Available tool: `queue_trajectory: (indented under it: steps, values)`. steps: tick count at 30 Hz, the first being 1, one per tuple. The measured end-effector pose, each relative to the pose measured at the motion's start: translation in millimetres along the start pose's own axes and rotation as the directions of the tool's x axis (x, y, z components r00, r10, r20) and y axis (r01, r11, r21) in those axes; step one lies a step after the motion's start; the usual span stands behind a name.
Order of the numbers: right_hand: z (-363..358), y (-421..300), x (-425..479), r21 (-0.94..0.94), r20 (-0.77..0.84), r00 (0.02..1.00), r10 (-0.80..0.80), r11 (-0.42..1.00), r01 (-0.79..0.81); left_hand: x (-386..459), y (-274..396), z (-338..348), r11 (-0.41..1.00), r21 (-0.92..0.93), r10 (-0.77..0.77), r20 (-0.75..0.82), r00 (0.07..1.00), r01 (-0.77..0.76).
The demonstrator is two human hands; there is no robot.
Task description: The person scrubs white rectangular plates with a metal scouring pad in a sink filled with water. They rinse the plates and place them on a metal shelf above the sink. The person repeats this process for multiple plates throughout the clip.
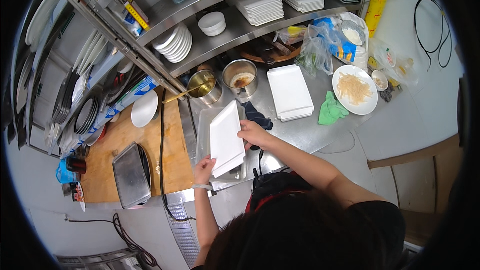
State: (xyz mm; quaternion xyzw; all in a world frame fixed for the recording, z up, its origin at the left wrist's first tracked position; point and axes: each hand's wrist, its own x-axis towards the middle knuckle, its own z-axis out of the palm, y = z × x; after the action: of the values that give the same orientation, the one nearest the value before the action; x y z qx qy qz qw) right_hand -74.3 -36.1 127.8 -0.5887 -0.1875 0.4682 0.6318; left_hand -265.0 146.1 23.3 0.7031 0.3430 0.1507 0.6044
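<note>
Both of my hands hold a white rectangular plate (226, 135), tilted above a clear plastic tub (203, 129) on the steel counter. My left hand (204, 170) grips its lower left corner, fingers at the edge. On the plate's right side, my right hand (253, 134) has its thumb over the rim. The plate hides much of the tub's inside. Beside the tub lies a dark cloth (258, 115), close to my right hand. A stack of similar white rectangular plates (290, 92) stands to the right of it.
Behind the tub stand a steel pot with yellowish liquid (204, 87) and another steel pot (240, 77). At right are a green cloth (332, 108) and a white plate of pale shreds (355, 90). A metal tray (132, 176) lies on the wooden board (170, 150). Steel shelves (210, 48) overhang the back.
</note>
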Motion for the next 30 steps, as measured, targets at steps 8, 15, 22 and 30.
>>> queue_trajectory:
  steps: [8, 15, 22, 30]
  values:
    - [-110, -27, -26, 0.098, 0.006, 1.0, -0.006, 0.995, 0.005, -1, 97, 90, 0.978, 0.132, 0.159, 0.046, 0.986, -0.163]
    - [-226, -32, -42, -0.06, -0.089, 0.994, 0.07, 0.995, -0.075, 46, 92, 205, 0.938, 0.171, 0.277, 0.148, 0.949, -0.3]
    - [-309, 11, 0, -0.095, -0.155, 0.984, 0.086, 0.99, -0.101, 84, 81, 272, 0.744, 0.522, 0.394, 0.163, 0.905, -0.418]
    - [-329, 30, 18, -0.195, -0.174, 0.985, 0.006, 0.98, -0.04, 105, 90, 293, 0.774, 0.597, 0.23, 0.042, 0.972, -0.21]
